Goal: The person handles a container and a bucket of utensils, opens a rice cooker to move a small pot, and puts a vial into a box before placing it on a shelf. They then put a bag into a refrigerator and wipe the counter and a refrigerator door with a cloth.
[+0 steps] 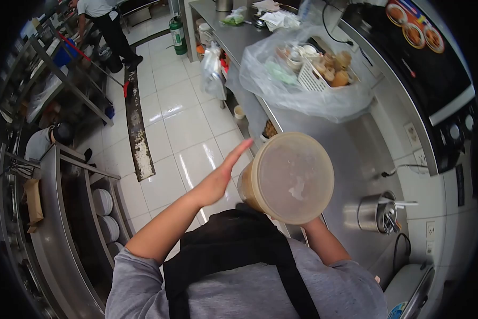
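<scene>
Grip: right hand is hidden under the tub [291, 178], only the forearm shows coming up to it from the lower right of the frame, so can't tell how the fingers sit, but it's carrying the thing.
Left hand [220, 178]: flat and spread, fingers straight, pointing to the upper right, just beside the tub's left wall, can't tell if it's touching.
Tub spot: center of the frame, held up over the edge of the steel counter [350, 159].
Tub tilt: lidded top faces the camera, so its long axis runs pretty much toward the lens, brownish liquid visible through the left side.
Around it: plastic bag [281, 85] over a white basket [316, 78] at upper center, steel utensil pot [376, 213] right of the tub, black apron [233, 250] at bottom center.
Background: another person [106, 24] upper left on the tile floor.
</scene>
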Action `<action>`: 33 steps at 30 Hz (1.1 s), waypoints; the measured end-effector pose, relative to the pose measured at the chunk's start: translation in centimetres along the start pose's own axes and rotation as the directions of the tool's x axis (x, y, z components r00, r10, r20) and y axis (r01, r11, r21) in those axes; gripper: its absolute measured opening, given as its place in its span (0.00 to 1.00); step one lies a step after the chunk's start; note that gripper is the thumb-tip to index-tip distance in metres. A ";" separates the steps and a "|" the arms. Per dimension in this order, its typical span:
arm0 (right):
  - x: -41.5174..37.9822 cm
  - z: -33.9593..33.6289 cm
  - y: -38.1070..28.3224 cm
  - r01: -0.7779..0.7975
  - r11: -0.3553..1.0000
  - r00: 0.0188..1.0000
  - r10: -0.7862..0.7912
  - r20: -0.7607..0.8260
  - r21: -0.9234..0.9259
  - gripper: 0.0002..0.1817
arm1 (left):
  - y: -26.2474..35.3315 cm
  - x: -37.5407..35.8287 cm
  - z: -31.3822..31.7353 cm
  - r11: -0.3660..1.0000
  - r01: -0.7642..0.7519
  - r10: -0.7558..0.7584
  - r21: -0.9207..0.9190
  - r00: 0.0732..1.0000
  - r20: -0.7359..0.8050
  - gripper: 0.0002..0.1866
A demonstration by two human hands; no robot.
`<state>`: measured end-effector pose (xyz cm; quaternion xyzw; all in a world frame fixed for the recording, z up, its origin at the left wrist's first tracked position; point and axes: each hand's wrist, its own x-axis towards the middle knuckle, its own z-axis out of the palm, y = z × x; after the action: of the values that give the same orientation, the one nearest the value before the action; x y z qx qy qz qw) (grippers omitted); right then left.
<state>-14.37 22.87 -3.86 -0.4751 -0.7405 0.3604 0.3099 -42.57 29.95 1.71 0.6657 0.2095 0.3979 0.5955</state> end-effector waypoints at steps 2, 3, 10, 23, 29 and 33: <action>4.0 1.0 -0.1 0.016 1.000 1.000 -0.015 0.013 -0.004 0.33 | -1.0 0.5 -4.2 0.949 0.286 -0.299 -0.132 0.950 -0.091 0.39; 6.4 1.4 -0.3 0.024 1.000 1.000 -0.024 0.015 0.001 0.33 | -1.3 1.0 -6.2 0.800 0.526 -0.577 -0.289 0.805 -0.134 0.39; 27.5 5.4 0.4 -0.028 0.988 0.998 0.020 0.054 0.149 0.38 | 0.5 5.2 -20.0 0.906 0.371 -0.416 -0.203 0.701 -0.578 0.31; 63.7 18.9 0.3 0.191 0.961 0.928 -0.243 0.284 0.198 0.70 | 5.2 12.1 -51.4 0.638 0.673 -0.769 -0.373 0.583 -0.262 0.47; 75.2 24.8 1.5 -0.046 0.963 0.920 -0.062 0.388 0.264 0.69 | 1.7 15.5 -65.6 0.502 0.627 -0.824 -0.596 0.555 -0.110 0.38; 82.6 25.2 2.9 -0.021 0.941 0.937 -0.099 0.334 0.338 0.70 | -1.0 19.2 -72.9 0.512 0.609 -0.809 -0.606 0.579 -0.101 0.36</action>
<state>-62.65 94.21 -10.45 -0.3294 -0.7204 0.5529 0.2586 -87.69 90.26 4.24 0.2449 0.4636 0.2702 0.8075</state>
